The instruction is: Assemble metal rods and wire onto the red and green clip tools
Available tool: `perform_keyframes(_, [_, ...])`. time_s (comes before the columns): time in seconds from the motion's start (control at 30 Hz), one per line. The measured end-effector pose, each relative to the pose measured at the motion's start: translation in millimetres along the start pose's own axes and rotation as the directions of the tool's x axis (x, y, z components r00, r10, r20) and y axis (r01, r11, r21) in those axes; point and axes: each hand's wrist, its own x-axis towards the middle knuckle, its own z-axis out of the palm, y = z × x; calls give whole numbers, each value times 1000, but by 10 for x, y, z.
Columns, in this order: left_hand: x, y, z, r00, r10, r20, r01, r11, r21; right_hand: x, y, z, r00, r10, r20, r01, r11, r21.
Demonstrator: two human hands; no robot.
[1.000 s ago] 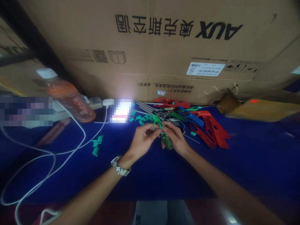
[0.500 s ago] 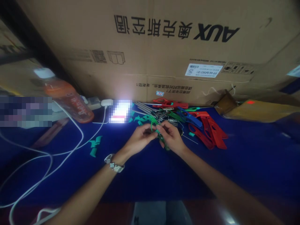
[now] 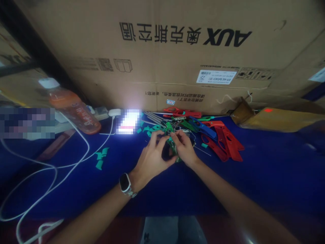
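Note:
Both hands meet over the middle of the blue-covered table, around a green lighter casing (image 3: 173, 147), partly hidden by the fingers. My right hand (image 3: 186, 149) pinches it between thumb and fingers from the right. My left hand (image 3: 153, 156) curves round it from the left in a C shape; its thumb is at the lower end and its fingertips are at the upper part. Just beyond the fingers lies a pile of lighter parts: metal tubes (image 3: 154, 118), small teal plastic pieces (image 3: 151, 128) and a blue casing (image 3: 206, 129). Red casings (image 3: 232, 144) lie to the right.
A large cardboard box (image 3: 162, 51) stands behind the table. On the left are an orange drink bottle (image 3: 76, 108), a white cable (image 3: 87, 149), a glowing blurred screen (image 3: 129, 121) and loose teal pieces (image 3: 101, 157). A yellow package (image 3: 276, 120) lies at the right back.
My left hand has turned and opened wider, its thumb moving down to the casing's lower end; the watch face now shows. My right hand stays pinched on the casing.

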Motion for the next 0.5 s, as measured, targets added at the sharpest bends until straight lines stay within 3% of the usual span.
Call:
perform_keyframes(0.23, [26,53,73,998,8,59,-10,999,31,31,21,22,997,36,-75,-29,995,93])
perform_keyframes(0.5, [110,-6,187,993,-76,86,74,997,28,74,-10,7,993,31,-114,-19,994,106])
